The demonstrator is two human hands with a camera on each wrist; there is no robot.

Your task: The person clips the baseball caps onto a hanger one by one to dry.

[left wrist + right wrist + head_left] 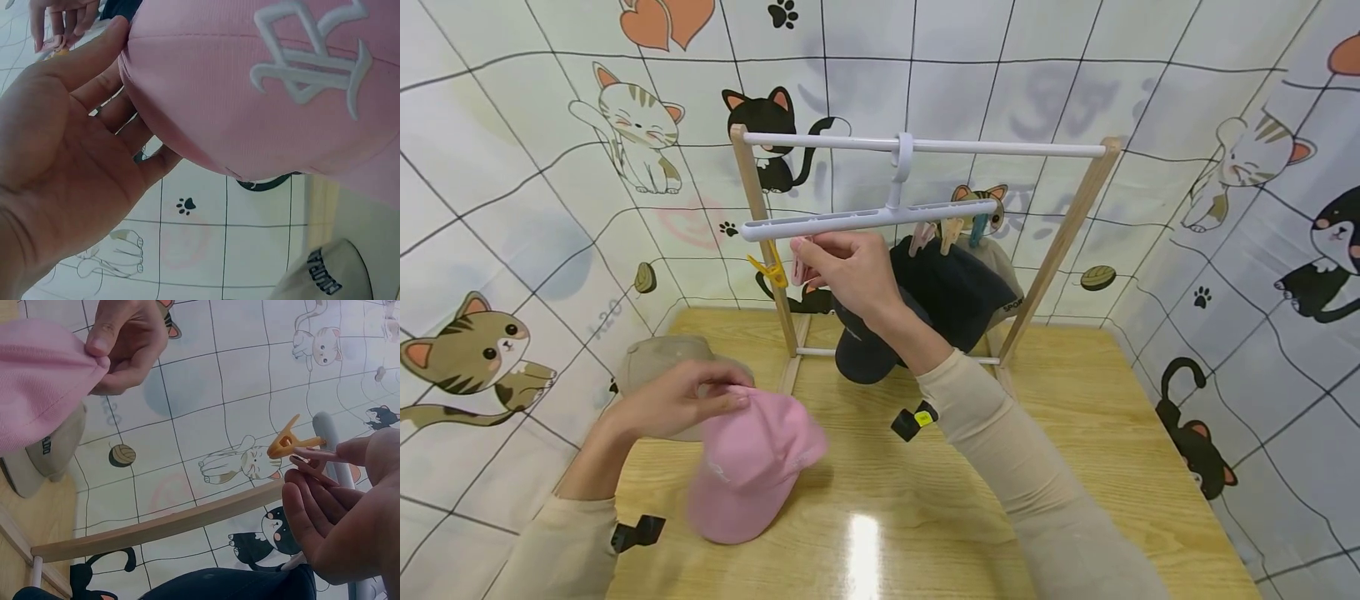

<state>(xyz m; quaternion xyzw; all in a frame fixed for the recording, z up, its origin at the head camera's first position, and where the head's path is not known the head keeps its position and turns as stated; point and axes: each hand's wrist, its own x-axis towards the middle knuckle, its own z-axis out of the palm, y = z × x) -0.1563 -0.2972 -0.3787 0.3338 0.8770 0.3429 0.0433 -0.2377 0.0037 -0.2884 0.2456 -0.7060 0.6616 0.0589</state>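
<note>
My left hand (pixel 677 402) pinches a pink baseball cap (pixel 748 454) by the top of its crown, its brim hanging down over the table. White embroidery shows on the cap's front in the left wrist view. Higher up, my right hand (pixel 859 277) pinches a pink clothespin (pixel 315 464) under the left part of a white hanger (pixel 820 223). Beside it, a yellow clothespin (pixel 769 272) hangs at the hanger's left end. Dark caps (pixel 958 296) hang from the right part, below pink, beige and teal clothespins (pixel 951 233); my right forearm partly covers them.
The hanger hooks over the white bar (pixel 1000 147) of a wooden-sided rack (pixel 1071 225) standing on the wood-grain table (pixel 1097 433). On the table at left, a beige cap (pixel 658 357) lies behind my left hand. A cat-print cloth (pixel 550 233) surrounds the table's back and sides.
</note>
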